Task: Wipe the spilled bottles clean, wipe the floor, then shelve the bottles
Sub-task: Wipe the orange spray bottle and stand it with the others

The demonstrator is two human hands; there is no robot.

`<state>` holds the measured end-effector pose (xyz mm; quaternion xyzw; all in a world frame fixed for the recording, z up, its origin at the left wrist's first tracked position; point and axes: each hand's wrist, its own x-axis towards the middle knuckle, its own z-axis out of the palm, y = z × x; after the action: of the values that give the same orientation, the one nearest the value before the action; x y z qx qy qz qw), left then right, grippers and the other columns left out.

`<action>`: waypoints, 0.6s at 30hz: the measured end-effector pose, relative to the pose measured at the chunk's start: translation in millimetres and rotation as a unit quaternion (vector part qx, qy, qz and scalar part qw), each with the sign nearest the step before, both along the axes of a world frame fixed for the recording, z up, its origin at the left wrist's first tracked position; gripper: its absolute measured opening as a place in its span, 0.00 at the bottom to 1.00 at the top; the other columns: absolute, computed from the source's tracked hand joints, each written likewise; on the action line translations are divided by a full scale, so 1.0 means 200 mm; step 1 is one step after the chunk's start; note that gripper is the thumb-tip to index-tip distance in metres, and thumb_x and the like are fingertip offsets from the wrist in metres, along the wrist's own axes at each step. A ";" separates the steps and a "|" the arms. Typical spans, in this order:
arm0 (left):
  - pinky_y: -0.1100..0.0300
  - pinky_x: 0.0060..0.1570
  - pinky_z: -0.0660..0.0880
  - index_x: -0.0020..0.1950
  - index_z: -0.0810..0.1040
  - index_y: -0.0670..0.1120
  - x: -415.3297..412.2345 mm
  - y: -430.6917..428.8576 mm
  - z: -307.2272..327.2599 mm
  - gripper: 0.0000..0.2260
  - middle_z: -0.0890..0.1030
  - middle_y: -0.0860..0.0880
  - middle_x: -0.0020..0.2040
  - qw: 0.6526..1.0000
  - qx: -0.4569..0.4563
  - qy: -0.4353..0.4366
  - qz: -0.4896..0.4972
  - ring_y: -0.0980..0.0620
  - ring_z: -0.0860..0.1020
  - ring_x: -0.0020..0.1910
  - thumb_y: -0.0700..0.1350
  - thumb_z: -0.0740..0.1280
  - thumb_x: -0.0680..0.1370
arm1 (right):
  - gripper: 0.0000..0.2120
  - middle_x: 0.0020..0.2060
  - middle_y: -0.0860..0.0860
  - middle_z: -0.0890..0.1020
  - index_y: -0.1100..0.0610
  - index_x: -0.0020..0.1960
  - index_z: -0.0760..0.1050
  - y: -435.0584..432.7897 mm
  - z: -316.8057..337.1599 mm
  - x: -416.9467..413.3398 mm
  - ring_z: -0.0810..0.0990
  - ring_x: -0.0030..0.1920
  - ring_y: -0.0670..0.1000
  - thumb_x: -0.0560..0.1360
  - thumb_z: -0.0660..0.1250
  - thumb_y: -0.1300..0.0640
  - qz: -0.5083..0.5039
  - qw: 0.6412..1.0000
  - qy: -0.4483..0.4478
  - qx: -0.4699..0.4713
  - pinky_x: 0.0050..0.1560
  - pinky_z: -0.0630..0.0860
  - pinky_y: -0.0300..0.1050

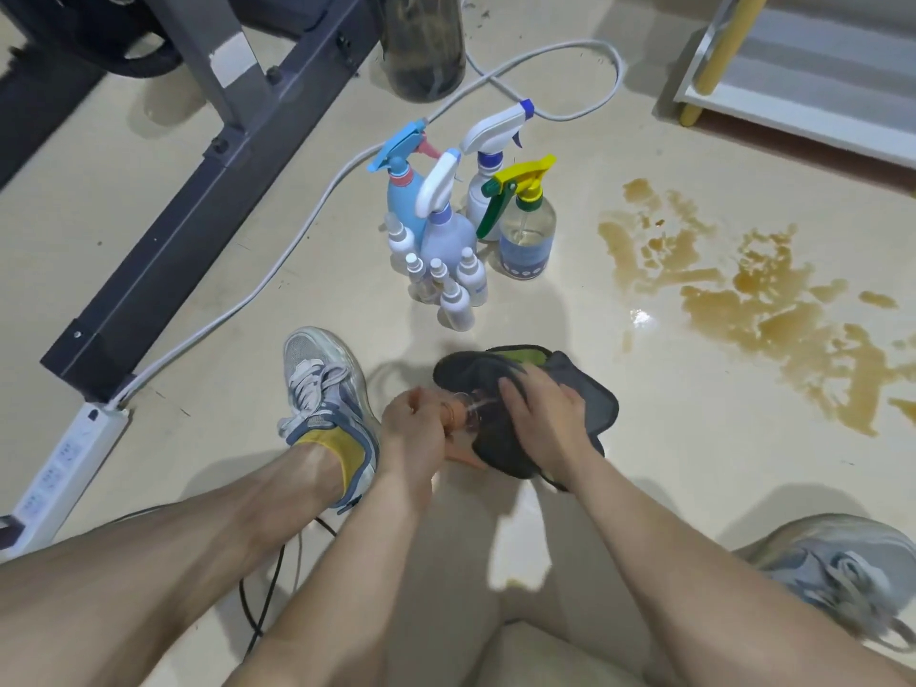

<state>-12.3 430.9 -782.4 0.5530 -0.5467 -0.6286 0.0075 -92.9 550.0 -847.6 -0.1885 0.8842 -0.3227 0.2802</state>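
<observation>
My left hand (414,428) grips the orange-capped neck of a clear bottle (468,411) held low over the floor. My right hand (543,419) presses a dark grey cloth (590,389) with a green inner side around the bottle's body, hiding most of it. Ahead on the floor stand spray bottles: a blue one (404,198), a lavender one (448,230), a white one (483,190) and a clear one with a yellow and green trigger (528,235). Several small white bottles (456,300) stand in front of them. A brown spill (773,314) spreads across the floor to the right.
A white shelf unit (813,76) with yellow legs stands at the far right. A dark metal desk frame (208,190) runs along the left, with a white power strip (64,468) and cable (277,270). A large dark bottle (426,47) stands at the back. My shoes (327,389) flank my hands.
</observation>
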 end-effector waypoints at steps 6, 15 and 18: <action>0.44 0.42 0.80 0.50 0.77 0.50 -0.09 0.00 -0.01 0.09 0.81 0.47 0.46 0.974 -0.165 -0.026 -0.155 0.46 0.79 0.45 0.51 0.59 0.80 | 0.19 0.66 0.46 0.77 0.46 0.64 0.76 -0.09 0.07 0.07 0.71 0.70 0.49 0.81 0.51 0.46 -0.041 0.985 -0.087 -0.141 0.69 0.65 0.51; 0.50 0.48 0.72 0.57 0.74 0.44 -0.30 -0.05 0.05 0.11 0.82 0.47 0.47 0.828 -0.381 -0.024 -0.410 0.42 0.78 0.48 0.47 0.55 0.83 | 0.16 0.60 0.48 0.79 0.49 0.65 0.70 -0.01 -0.17 -0.13 0.76 0.60 0.55 0.84 0.49 0.48 -0.034 0.999 -0.015 0.000 0.54 0.71 0.53; 0.51 0.49 0.71 0.60 0.73 0.45 -0.35 -0.07 0.06 0.11 0.82 0.45 0.50 0.797 -0.397 -0.016 -0.455 0.41 0.78 0.50 0.47 0.56 0.83 | 0.14 0.58 0.47 0.77 0.48 0.64 0.71 0.02 -0.23 -0.23 0.71 0.64 0.51 0.84 0.50 0.50 0.023 0.993 0.058 0.101 0.51 0.64 0.52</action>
<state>-82.7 416.3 -771.3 0.1988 -0.9371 -0.2783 -0.0696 -137.9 553.3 -892.7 -0.1979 0.9225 -0.2140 0.2529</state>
